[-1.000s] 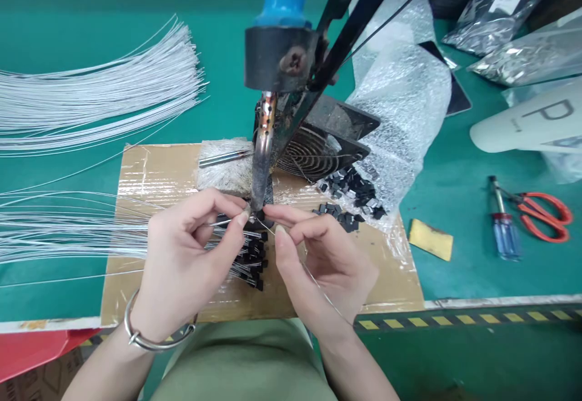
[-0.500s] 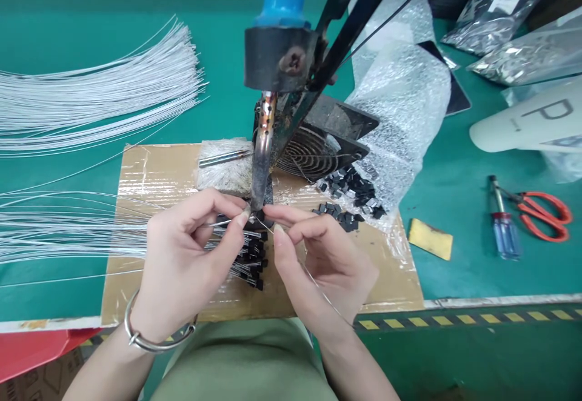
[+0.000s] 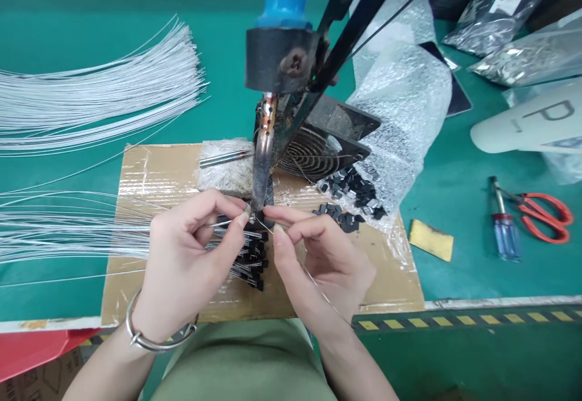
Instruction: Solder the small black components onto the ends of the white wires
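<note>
My left hand (image 3: 191,261), with a metal bangle at the wrist, pinches a thin light-coloured wire (image 3: 219,224) between thumb and forefinger, its end close under the soldering iron tip. A thin strand of solder wire (image 3: 326,299) runs through the closed fingers of my right hand (image 3: 322,261) up to the same spot. Fixed point-down above both hands is a soldering iron (image 3: 264,152) with a blue handle. The small joint at its tip is mostly hidden by my fingertips. Beneath my hands lie several wires with black ends (image 3: 250,258).
Cardboard (image 3: 150,171) covers the work spot. Behind the iron stands a black fan (image 3: 313,152); small black pieces (image 3: 352,186) lie beside bubble wrap (image 3: 404,98). Bundled white wires (image 3: 113,92) are at left. A yellow sponge (image 3: 431,240), screwdriver (image 3: 504,237) and red-handled cutters (image 3: 548,216) lie right.
</note>
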### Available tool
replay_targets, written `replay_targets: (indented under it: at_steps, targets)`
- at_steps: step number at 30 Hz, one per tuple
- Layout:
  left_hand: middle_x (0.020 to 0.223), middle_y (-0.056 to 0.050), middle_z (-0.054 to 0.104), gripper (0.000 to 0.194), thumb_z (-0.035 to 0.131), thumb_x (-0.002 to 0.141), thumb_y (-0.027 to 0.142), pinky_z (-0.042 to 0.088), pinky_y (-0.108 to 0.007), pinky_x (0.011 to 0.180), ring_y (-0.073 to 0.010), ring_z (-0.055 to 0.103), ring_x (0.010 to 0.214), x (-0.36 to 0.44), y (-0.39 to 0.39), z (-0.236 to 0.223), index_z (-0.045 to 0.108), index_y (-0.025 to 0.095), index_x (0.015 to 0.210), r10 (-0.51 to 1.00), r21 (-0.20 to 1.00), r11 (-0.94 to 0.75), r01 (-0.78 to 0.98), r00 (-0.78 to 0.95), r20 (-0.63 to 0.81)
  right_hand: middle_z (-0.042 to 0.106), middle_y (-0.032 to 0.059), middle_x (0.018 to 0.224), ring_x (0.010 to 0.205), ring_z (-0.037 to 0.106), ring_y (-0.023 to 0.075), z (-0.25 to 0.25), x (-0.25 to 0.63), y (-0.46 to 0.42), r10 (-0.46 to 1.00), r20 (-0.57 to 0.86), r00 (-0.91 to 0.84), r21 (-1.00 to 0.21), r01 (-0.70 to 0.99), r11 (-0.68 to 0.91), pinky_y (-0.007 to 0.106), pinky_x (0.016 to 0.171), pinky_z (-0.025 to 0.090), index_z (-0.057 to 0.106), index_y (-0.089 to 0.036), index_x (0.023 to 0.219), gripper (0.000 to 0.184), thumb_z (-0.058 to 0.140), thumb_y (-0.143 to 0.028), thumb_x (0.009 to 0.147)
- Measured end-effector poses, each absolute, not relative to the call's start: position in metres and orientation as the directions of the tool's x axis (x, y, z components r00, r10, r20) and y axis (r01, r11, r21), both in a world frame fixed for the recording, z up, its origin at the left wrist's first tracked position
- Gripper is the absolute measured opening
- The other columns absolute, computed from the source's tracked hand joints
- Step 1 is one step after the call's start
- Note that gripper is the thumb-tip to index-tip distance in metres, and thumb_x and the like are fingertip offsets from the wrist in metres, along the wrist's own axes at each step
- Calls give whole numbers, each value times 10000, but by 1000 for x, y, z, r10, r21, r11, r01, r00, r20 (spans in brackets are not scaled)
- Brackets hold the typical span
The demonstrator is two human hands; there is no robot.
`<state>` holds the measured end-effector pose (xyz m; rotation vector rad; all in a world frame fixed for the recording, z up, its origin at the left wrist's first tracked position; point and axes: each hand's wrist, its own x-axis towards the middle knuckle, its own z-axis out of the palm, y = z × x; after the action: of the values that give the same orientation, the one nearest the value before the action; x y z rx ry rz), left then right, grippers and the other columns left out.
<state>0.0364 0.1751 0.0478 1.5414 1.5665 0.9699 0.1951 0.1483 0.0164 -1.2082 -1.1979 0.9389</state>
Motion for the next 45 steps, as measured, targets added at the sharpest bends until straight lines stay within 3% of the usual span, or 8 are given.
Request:
replay_targets:
  at_steps: [5, 22, 30, 36, 45]
  targets:
    - [886, -29, 776, 61, 728, 883, 220, 311, -250, 490, -113, 632, 646, 34, 174, 48, 737, 223, 823, 1000, 887, 13, 461, -21, -3, 812, -12, 1154, 1054, 776, 127, 17, 194, 149, 974, 158, 165, -986, 70, 148, 252, 973, 594, 635, -236, 858, 188, 698, -75, 931]
    - [896, -26, 782, 72, 734, 891, 203, 275, -280, 482, -115, 606, 630, 35, 175, 51, 741, 227, 824, 1000, 901, 12, 434, -6, -10, 812, 5, 1169, 1042, 775, 141, 18, 194, 147, 971, 163, 177, -986, 68, 153, 283, 959, 597, 638, -231, 861, 184, 702, -76, 935]
    - [855, 9, 758, 89, 722, 893, 188, 222, -291, 461, -68, 406, 505, 37, 175, 51, 729, 235, 817, 1000, 901, -1, 435, 3, 0, 811, 8, 1161, 1058, 775, 152, 18, 194, 147, 969, 171, 178, -984, 77, 160, 290, 965, 601, 651, -232, 870, 180, 704, -69, 928]
    - [865, -14, 770, 92, 725, 890, 193, 252, -283, 472, -106, 567, 606, 37, 175, 51, 726, 232, 807, 1000, 902, 5, 432, -4, -4, 816, 56, 1159, 1037, 787, 202, 18, 194, 146, 965, 192, 178, -978, 117, 174, 354, 928, 632, 636, -231, 871, 161, 697, -98, 938]
    - [878, 1, 778, 98, 720, 892, 179, 261, -266, 465, -104, 583, 626, 36, 175, 52, 732, 241, 817, 1000, 907, 3, 421, 6, -6, 816, 59, 1153, 1023, 790, 200, 17, 192, 147, 956, 236, 176, -967, 141, 213, 356, 915, 644, 656, -233, 893, 165, 696, -77, 930]
